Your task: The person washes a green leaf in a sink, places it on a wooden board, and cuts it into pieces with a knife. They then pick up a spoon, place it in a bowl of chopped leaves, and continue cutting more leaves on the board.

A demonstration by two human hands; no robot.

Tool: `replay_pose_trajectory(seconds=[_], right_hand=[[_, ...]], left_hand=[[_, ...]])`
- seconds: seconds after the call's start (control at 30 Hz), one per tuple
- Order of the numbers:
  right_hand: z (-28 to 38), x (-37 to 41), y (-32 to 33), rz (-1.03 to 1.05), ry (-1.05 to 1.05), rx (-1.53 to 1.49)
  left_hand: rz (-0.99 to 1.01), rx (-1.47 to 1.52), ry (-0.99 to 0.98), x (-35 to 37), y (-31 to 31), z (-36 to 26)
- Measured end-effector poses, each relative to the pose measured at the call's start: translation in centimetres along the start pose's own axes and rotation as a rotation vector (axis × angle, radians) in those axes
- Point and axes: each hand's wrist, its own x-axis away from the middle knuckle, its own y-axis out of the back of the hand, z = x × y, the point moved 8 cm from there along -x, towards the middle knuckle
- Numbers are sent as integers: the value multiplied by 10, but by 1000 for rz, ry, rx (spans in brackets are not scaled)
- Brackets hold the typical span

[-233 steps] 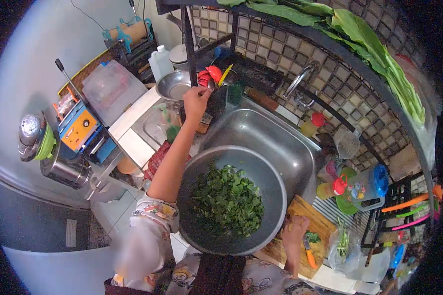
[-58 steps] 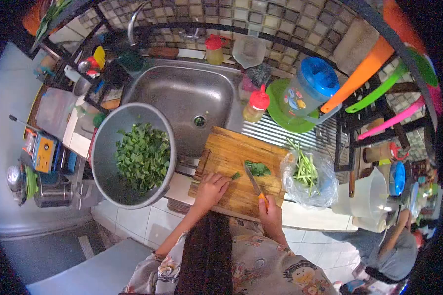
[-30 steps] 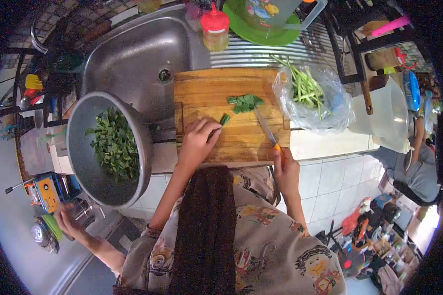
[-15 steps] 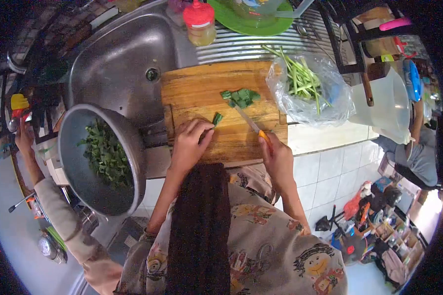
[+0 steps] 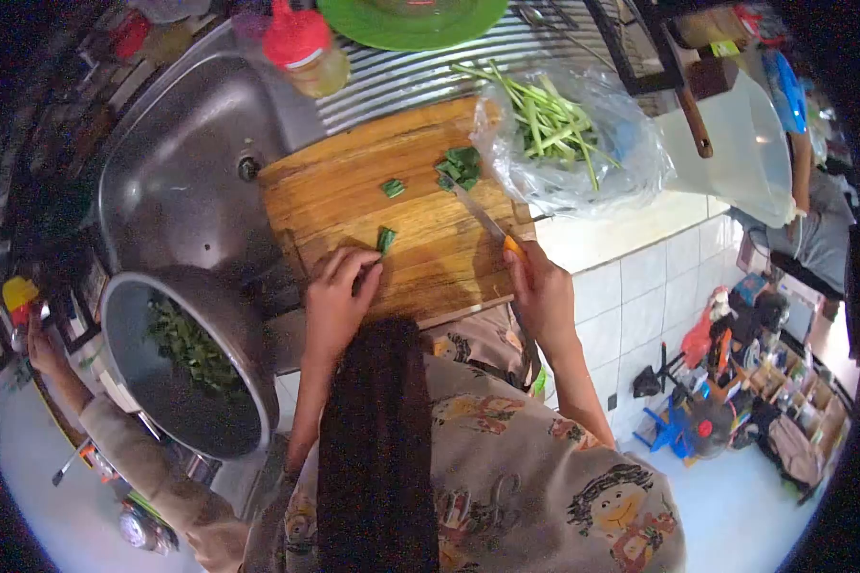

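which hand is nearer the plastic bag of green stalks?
Right. The right hand, holding the knife, is at the cutting board near right corner, close to the bag; the left hand rests on the board's near edge, farther left.

Bare cutting board (image 5: 334,191) ahead of left hand (image 5: 339,296): open passage. Gap between left hand and right hand (image 5: 543,286): open over the board. Knife (image 5: 483,220) angles ahead-left of right hand. Plastic bag (image 5: 583,143) blocks ahead-right. Metal bowl (image 5: 162,315) close on left hand's left; sink (image 5: 172,181) beyond it is open.
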Motion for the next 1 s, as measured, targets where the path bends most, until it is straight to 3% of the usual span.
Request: replay_pose_trajectory(seconds=[0.07, 0.3, 0.77, 0.83, 1.0], right_hand=[[-1, 1, 2, -18, -2, -1], [1, 5, 2, -31, -16, -12], [46, 26, -30, -59, 205, -19], [50, 28, -42, 72, 200, -20], [59, 34, -53, 26, 330, 159]], left_hand=[[27, 48, 70, 0, -1, 2], [41, -32, 32, -1, -1, 0], [-324, -163, -58, -2, 15, -9], [-318, -195, -74, -3, 15, -13], [-303, -231, -55, -4, 13, -12]])
